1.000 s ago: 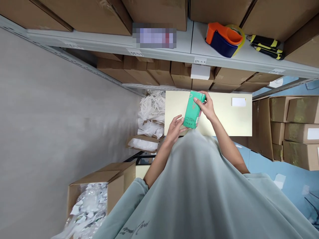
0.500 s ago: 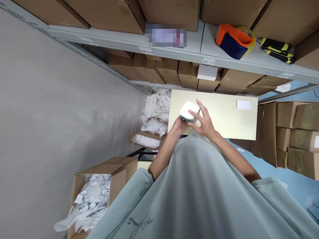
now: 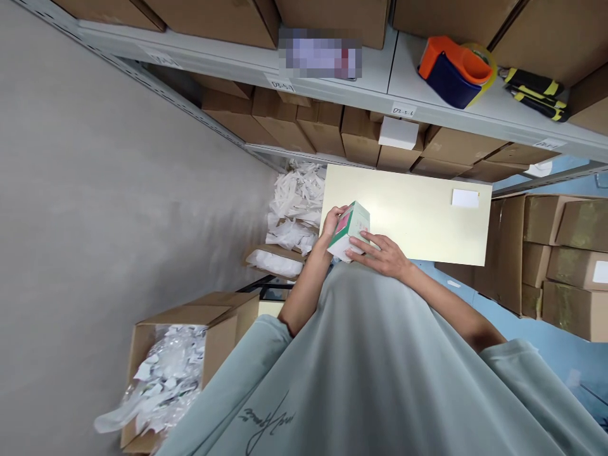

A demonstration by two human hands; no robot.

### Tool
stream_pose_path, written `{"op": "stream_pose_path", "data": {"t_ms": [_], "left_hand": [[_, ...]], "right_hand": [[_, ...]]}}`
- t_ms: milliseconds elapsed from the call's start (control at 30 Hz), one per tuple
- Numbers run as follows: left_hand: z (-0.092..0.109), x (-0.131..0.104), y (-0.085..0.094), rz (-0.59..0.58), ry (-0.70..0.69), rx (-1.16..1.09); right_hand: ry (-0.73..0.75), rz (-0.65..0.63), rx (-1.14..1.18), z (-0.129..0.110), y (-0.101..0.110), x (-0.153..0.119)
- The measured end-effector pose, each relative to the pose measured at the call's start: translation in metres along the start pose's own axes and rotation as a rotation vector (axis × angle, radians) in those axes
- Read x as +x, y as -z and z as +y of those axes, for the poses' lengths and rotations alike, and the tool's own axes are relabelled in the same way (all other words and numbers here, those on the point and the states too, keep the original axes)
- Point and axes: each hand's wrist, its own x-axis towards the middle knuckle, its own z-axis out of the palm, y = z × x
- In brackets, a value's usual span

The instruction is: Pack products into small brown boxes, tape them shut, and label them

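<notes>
A small white box (image 3: pixel 360 219) with a green edge and a pink panel is held tilted over the near left part of a pale yellow table (image 3: pixel 427 221). My left hand (image 3: pixel 332 221) grips it from the left side, its fingers partly hidden behind the box. On the right, my right hand (image 3: pixel 384 254) lies with spread fingertips against the box's near right side. A flat white item (image 3: pixel 465 198) rests at the right end of the table.
A shelf (image 3: pixel 332 79) with cartons runs across the top, holding an orange and blue tape dispenser (image 3: pixel 456 73) and black-yellow tools (image 3: pixel 534 92). An open carton (image 3: pixel 218 345) of scrap stands lower left. Cartons (image 3: pixel 574 266) are stacked right.
The box has been turned, so its green edge and printed sides now show. My right hand has moved lower, to the near side of the box, and my left hand has shifted slightly left and up.
</notes>
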Motion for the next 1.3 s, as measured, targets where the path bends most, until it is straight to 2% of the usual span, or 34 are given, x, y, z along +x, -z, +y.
{"op": "stream_pose_path", "data": {"t_ms": [100, 200, 333, 400, 500, 567, 667, 767, 933, 1100, 1200, 1300], "left_hand": [[-0.008, -0.008, 0.004, 0.078, 0.044, -0.055], [-0.012, -0.022, 0.007, 0.142, 0.063, -0.015], [-0.011, -0.043, 0.007, 0.092, 0.071, 0.064], [-0.010, -0.051, 0.005, 0.057, 0.045, 0.045], [-0.009, -0.054, 0.005, 0.022, 0.049, -0.022], [-0.010, -0.052, 0.009, 0.043, 0.058, -0.075], [-0.013, -0.042, 0.020, 0.134, 0.054, -0.161], [-0.014, -0.026, 0.034, 0.221, 0.062, -0.229], [-0.014, 0.011, 0.055, 0.341, 0.098, -0.343], [-0.019, 0.052, 0.070, 0.349, 0.109, -0.385], [-0.023, 0.068, 0.077, 0.333, 0.092, -0.356], [-0.026, 0.069, 0.084, 0.322, 0.090, -0.319]], "right_hand": [[-0.088, 0.099, 0.030, 0.005, 0.006, 0.006], [-0.213, 0.280, 0.099, 0.023, 0.021, 0.022], [-0.455, 0.553, 0.169, 0.076, 0.040, 0.050], [-0.611, 0.568, 0.166, 0.108, 0.041, 0.061], [-0.777, 0.490, 0.146, 0.146, 0.032, 0.069], [-0.833, 0.431, 0.118, 0.159, 0.024, 0.073], [-0.842, 0.348, 0.061, 0.165, 0.013, 0.084], [-0.795, 0.246, 0.021, 0.167, 0.000, 0.107], [-0.748, 0.033, -0.051, 0.187, -0.031, 0.174], [-0.734, -0.112, -0.101, 0.212, -0.070, 0.229], [-0.766, -0.161, -0.082, 0.216, -0.090, 0.239], [-0.775, -0.150, -0.119, 0.209, -0.102, 0.233]]}}
